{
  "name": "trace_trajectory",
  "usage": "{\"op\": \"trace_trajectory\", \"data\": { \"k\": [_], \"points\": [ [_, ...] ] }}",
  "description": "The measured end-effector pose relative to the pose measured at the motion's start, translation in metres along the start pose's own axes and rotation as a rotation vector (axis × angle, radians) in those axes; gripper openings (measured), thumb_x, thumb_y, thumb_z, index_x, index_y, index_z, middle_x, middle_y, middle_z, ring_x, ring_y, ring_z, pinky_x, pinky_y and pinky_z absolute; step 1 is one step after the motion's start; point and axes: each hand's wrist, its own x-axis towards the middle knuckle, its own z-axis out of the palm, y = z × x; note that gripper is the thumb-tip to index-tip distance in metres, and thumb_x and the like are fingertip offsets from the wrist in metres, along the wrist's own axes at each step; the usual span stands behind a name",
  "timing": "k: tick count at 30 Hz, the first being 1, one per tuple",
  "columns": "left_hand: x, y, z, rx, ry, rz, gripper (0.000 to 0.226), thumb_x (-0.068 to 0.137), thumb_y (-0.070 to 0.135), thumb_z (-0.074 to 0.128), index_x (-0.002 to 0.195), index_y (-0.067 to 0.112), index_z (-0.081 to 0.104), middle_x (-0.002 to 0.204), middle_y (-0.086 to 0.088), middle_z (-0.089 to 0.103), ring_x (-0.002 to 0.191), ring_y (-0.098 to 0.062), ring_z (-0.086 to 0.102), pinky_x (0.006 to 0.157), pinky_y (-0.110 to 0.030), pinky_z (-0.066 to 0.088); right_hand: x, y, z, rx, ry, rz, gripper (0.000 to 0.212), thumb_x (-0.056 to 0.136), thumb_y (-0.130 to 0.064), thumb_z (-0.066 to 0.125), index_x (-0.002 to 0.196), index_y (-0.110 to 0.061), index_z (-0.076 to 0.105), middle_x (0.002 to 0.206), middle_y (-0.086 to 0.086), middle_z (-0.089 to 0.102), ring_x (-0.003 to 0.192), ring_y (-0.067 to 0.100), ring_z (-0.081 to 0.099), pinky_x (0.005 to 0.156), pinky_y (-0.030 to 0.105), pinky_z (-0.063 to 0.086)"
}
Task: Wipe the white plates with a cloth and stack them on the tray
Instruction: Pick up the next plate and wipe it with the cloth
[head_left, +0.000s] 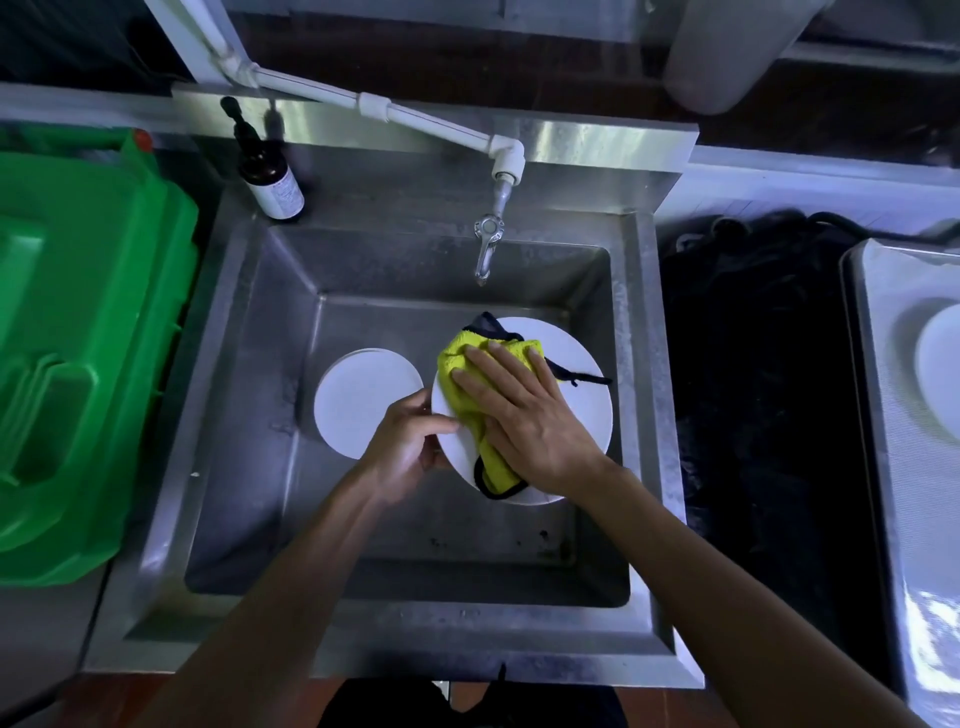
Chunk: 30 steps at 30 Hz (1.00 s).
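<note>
Two bare hands are working over a steel sink. The left hand is gripping the near-left rim of a white plate, thumb lying on the upper face and the other fingers curled under the edge, holding the plate above the basin. The right hand is lying flat on top, its fingers straight and spread, pressing a yellow cloth with dark edging against the plate's face. Part of the cloth is bunching out beyond the fingertips and part is trailing from under the palm toward the plate's near rim.

A second stack of white plates is sitting on the basin floor, just to the left of the held plate and partly hidden by the left hand. A metal tap is hanging over the back of the basin from a white pipe. A dark pump bottle is standing on the sink's back left corner. A green plastic crate is lying to the left. At the far right, a metal tray is carrying another white plate, cut off by the frame edge.
</note>
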Motion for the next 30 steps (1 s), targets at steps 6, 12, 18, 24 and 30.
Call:
{"op": "trace_trajectory", "data": {
  "k": [6,12,18,24,30],
  "points": [
    [-0.004,0.000,0.003,0.040,0.003,0.017,0.047,0.073,0.004,0.067,0.118,0.017,0.072,0.108,-0.018,0.074,0.096,-0.035,0.072,0.070,-0.039,0.057,0.019,0.009,-0.001,-0.044,0.082,0.047,0.057,0.102,-0.023,0.040,0.158,-0.021,0.027,0.167,0.004,0.015,0.155,0.026,0.007,0.121,0.060,0.010],
    [-0.011,-0.003,0.006,0.006,0.097,0.080,0.048,0.069,0.009,0.069,0.115,0.024,0.074,0.113,-0.014,0.074,0.098,-0.033,0.072,0.075,-0.046,0.059,0.009,0.026,-0.004,-0.048,0.110,0.294,0.056,0.104,-0.029,0.027,0.159,-0.019,0.023,0.168,0.006,0.011,0.156,0.026,0.001,0.122,0.059,0.005],
    [-0.012,0.001,0.014,-0.065,0.191,0.121,0.044,0.068,0.007,0.068,0.107,0.023,0.076,0.104,-0.008,0.074,0.091,-0.025,0.071,0.068,-0.042,0.057,-0.010,0.025,0.004,-0.058,0.098,0.443,0.056,0.104,-0.028,0.028,0.159,-0.020,0.022,0.168,0.006,0.010,0.156,0.025,-0.001,0.123,0.057,0.004],
    [-0.011,0.003,0.020,-0.132,0.245,0.119,0.046,0.067,0.008,0.068,0.111,0.019,0.074,0.107,-0.007,0.075,0.095,-0.025,0.071,0.066,-0.038,0.057,-0.026,0.004,0.023,-0.040,0.106,0.526,0.055,0.104,-0.024,0.035,0.158,-0.018,0.026,0.167,0.007,0.016,0.155,0.026,0.004,0.122,0.059,0.006],
    [-0.008,-0.004,0.024,-0.177,0.253,0.117,0.041,0.079,-0.008,0.061,0.108,0.017,0.076,0.108,-0.014,0.075,0.095,-0.031,0.071,0.073,-0.039,0.059,-0.017,-0.040,0.037,0.085,0.103,0.483,0.058,0.103,-0.034,0.021,0.158,-0.018,0.027,0.167,0.007,0.015,0.156,0.026,0.004,0.122,0.058,0.009]
  ]
}}
